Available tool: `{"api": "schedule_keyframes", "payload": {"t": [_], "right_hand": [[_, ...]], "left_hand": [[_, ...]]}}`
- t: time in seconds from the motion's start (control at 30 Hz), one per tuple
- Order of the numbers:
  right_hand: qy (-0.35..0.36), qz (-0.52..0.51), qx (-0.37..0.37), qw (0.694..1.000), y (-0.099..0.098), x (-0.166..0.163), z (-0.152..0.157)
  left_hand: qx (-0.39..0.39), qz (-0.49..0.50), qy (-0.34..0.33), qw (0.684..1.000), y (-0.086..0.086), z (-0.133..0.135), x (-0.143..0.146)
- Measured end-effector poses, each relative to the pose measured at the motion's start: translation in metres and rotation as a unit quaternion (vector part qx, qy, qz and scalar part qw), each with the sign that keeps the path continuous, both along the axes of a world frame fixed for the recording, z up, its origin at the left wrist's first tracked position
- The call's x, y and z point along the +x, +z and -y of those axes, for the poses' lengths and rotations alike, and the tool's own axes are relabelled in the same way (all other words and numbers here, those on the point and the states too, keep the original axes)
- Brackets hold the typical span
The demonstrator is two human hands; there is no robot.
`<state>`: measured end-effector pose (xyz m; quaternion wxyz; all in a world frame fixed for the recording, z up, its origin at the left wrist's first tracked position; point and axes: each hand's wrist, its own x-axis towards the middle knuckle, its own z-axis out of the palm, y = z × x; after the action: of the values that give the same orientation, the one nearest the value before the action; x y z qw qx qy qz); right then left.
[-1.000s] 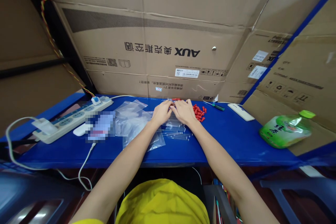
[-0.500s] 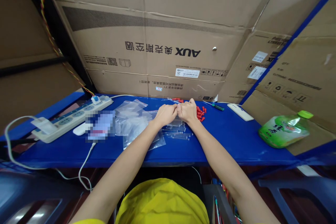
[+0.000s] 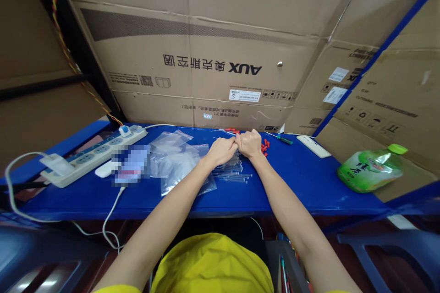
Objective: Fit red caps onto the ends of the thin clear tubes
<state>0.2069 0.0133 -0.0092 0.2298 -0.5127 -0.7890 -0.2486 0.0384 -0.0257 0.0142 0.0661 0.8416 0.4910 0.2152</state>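
Observation:
My left hand and my right hand meet fingertip to fingertip over the far middle of the blue table. Both have their fingers curled closed, and whatever lies between them is hidden by the knuckles. Below the hands is a pile of thin clear tubes. Small red caps lie just right of my right hand. Beyond the hands, finished-looking thin tubes with red ends lie near the cardboard. Clear plastic bags are spread left of my left forearm.
A power strip with plugs and cables runs along the left, beside a blurred-out device. A green-handled screwdriver, a white phone and a green drink bottle lie to the right. Cardboard walls the back.
Both hands, still together, have shifted slightly to the right. My right hand now covers more of the red caps.

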Motion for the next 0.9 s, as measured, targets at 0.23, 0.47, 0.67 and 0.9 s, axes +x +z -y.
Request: {"api": "schedule_keyframes", "payload": {"t": [0.23, 0.47, 0.67, 0.9], "right_hand": [[0.009, -0.009, 0.081, 0.997, -0.006, 0.006, -0.010], [0.017, -0.011, 0.118, 0.993, -0.005, 0.009, -0.012], [0.013, -0.020, 0.131, 0.991, -0.003, 0.013, -0.012], [0.005, -0.035, 0.130, 0.991, -0.003, 0.014, -0.014]], "left_hand": [[-0.014, -0.044, 0.000, 0.999, 0.005, 0.003, 0.001], [-0.024, -0.057, -0.002, 0.998, 0.011, 0.004, 0.000], [-0.029, -0.038, -0.003, 0.999, 0.010, 0.004, 0.004], [-0.037, 0.009, 0.001, 0.999, -0.001, -0.006, 0.005]]}}
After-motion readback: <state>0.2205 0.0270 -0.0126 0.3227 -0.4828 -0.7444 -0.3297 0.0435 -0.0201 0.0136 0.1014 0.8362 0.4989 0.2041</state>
